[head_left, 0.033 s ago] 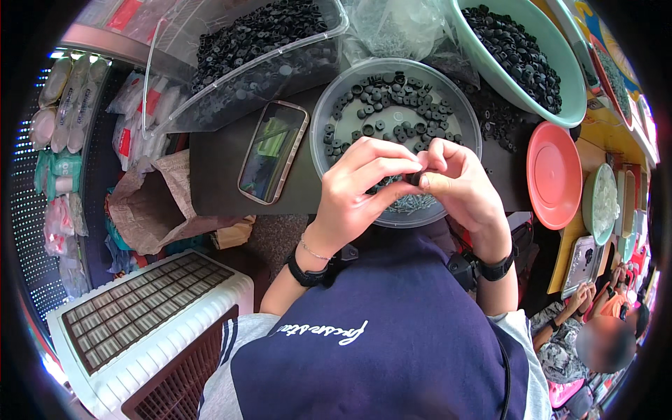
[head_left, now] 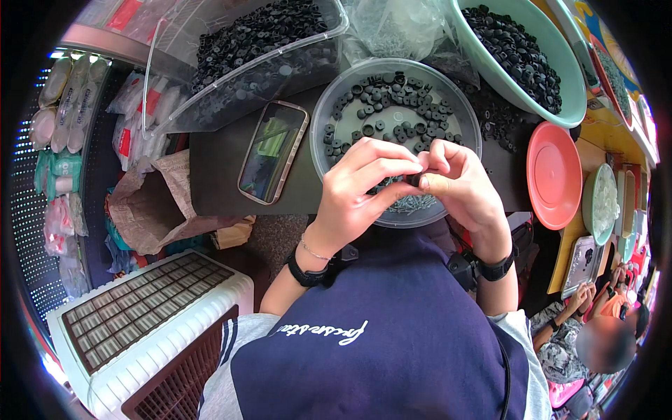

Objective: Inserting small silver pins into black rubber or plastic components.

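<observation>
Over the near part of a round clear plastic tub, my two hands meet fingertip to fingertip. A small black plastic cap is pinched between them. My left hand is closed, its thumb and fingertips at the cap's left side. From the other side my right hand grips it with thumb and curled fingers. Whether a screw is in the fingers too is hidden. Inside the tub lie many loose black caps, with a pile of thin silver screws beneath my hands.
A phone lies left of the tub. Behind stand a clear bin and a pale green basin, both holding black caps, with a plastic bag between. A coral plate sits right. Other people are at the far right.
</observation>
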Available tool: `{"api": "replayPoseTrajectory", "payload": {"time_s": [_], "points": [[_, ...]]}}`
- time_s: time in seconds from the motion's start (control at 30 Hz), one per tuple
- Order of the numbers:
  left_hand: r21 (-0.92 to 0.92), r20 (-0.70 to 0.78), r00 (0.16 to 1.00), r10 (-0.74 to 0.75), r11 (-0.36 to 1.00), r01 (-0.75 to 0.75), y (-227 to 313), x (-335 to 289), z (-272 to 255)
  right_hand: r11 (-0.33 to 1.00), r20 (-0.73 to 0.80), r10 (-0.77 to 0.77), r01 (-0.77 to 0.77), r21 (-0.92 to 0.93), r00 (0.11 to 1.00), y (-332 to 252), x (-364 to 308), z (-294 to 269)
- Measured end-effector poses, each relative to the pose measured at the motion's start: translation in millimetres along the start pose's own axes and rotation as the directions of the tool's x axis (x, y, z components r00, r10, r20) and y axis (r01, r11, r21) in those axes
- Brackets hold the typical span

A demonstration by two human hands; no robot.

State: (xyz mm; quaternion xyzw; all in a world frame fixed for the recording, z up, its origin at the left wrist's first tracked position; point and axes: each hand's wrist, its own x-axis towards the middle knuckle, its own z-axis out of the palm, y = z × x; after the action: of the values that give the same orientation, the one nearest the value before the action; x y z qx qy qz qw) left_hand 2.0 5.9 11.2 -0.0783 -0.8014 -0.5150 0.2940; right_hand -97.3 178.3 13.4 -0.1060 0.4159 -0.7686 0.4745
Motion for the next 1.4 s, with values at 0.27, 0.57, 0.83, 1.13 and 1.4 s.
{"api": "replayPoseTrajectory", "payload": {"time_s": [0.27, 0.57, 0.83, 1.13, 1.4], "points": [[0.024, 0.007, 1.0, 0.011, 1.0, -0.011, -1, 2, 2, 0.996, 0.008, -0.078, 0.078, -0.033, 0.997, 6, 1, -5], [0.213, 0.012, 0.978, -0.209, 0.956, 0.201, -9, 0, -13, 0.538, -0.121, -0.553, 0.243, -0.807, 0.824, -89, -2, -54], [0.286, -0.024, 0.965, -0.26, 0.923, 0.256, -20, -6, -10, -0.175, 0.065, -0.85, -0.164, -0.971, 0.523, -130, 16, -85], [0.456, 0.066, 0.973, -0.22, 0.874, 0.167, -25, -10, -12, -0.055, 0.27, -0.318, 0.266, -0.962, 0.909, -83, 59, 16], [0.453, 0.047, 0.975, -0.218, 0.875, 0.174, -27, -13, -9, -0.2, 0.238, -0.114, 0.213, -0.956, 0.964, -66, 118, 4]]}}
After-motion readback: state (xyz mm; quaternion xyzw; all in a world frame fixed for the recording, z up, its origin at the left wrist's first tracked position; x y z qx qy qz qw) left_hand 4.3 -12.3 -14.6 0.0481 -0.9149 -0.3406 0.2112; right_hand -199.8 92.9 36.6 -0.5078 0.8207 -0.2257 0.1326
